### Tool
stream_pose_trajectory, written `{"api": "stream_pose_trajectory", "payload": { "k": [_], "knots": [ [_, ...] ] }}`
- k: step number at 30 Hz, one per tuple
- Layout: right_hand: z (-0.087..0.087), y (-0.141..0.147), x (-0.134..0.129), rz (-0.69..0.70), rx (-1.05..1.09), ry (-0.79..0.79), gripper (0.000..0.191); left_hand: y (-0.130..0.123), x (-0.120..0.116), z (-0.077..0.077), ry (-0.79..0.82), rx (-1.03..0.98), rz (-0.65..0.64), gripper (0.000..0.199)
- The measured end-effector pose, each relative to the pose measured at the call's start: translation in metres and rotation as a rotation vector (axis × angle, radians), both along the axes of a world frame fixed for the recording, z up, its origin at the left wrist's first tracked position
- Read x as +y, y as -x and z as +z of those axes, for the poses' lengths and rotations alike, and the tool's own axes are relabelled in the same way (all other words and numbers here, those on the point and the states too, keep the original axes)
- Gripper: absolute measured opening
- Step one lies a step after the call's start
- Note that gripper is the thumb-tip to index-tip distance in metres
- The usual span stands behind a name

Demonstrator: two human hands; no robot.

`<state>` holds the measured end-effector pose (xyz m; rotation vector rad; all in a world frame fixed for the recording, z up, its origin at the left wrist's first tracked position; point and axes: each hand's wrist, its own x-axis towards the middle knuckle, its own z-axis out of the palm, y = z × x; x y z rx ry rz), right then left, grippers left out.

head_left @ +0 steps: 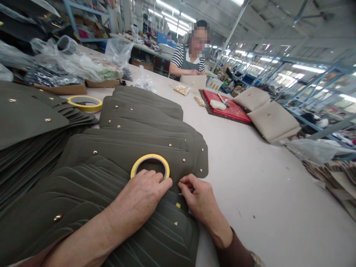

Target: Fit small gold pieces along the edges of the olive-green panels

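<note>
Two bare hands rest on a fanned stack of dark olive leather panels with small brass studs (133,148), which lies on the pale desk (250,178). Left hand (141,196) lies flat, fingers loosely curled, its fingertips touching the near edge of a yellow ring-shaped roll of tape (150,165) that sits on the panels. Right hand (197,196), just beside the roll on its right, pinches something small at the panel's edge between thumb and forefinger; what it pinches is too small to tell. Beyond the roll, across the desk, a red cutting mat (230,109) lies in front of a seated person in a striped shirt (186,59).
</note>
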<state>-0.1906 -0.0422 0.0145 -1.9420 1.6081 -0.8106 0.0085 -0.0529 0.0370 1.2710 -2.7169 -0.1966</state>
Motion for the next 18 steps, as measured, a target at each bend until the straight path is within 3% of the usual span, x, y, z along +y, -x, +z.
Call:
{"api": "stream_pose_trajectory", "payload": {
  "k": [4, 10, 16, 18],
  "knots": [
    [0.0, 0.002, -0.001, -0.048, -0.104, -0.028, 0.008, -0.001, -0.002, -0.002, 0.011, -0.007, -0.018, 0.016],
    [-0.002, 0.01, -0.003, -0.07, -0.293, -0.277, 0.015, 0.0, -0.004, 0.0, -0.018, 0.012, -0.022, 0.016],
    [-0.003, 0.014, -0.001, -0.077, -0.417, -0.248, 0.025, -0.001, -0.004, 0.006, -0.06, -0.018, 0.003, 0.016],
    [0.0, 0.017, 0.001, -0.078, -0.381, -0.184, 0.015, -0.001, -0.004, 0.008, -0.076, -0.026, 0.007, 0.017]
  ]
}}
